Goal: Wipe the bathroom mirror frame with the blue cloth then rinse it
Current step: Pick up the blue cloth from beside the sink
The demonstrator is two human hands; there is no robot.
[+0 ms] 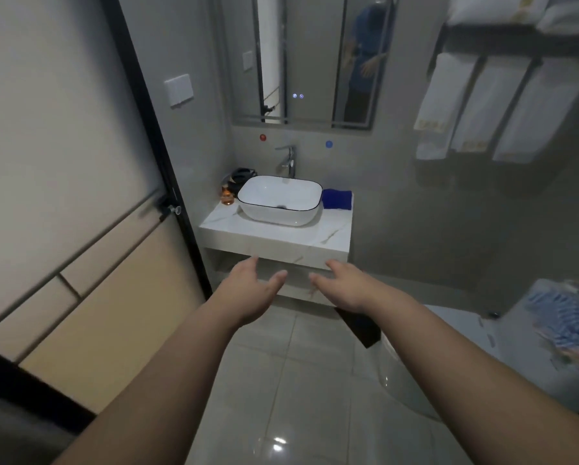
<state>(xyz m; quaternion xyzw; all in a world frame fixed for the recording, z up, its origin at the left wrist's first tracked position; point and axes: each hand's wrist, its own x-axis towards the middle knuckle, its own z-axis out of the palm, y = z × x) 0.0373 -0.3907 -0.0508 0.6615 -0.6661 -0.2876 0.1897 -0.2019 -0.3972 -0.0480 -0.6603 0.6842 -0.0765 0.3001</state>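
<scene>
A folded blue cloth (337, 199) lies on the white marble counter (274, 234), just right of the white basin (279, 199). Above it on the wall hangs the mirror with its dark frame (301, 124); a chrome tap (290, 161) stands behind the basin. My left hand (251, 290) and my right hand (343, 285) are stretched out in front of me, below the counter's front edge, both empty with fingers spread. Neither touches anything.
An open door with a black frame (137, 135) stands at the left. White towels hang on a rack (482, 105) at the upper right. A toilet (425, 357) sits at the lower right. Small dark items and an orange bottle (227, 194) stand left of the basin.
</scene>
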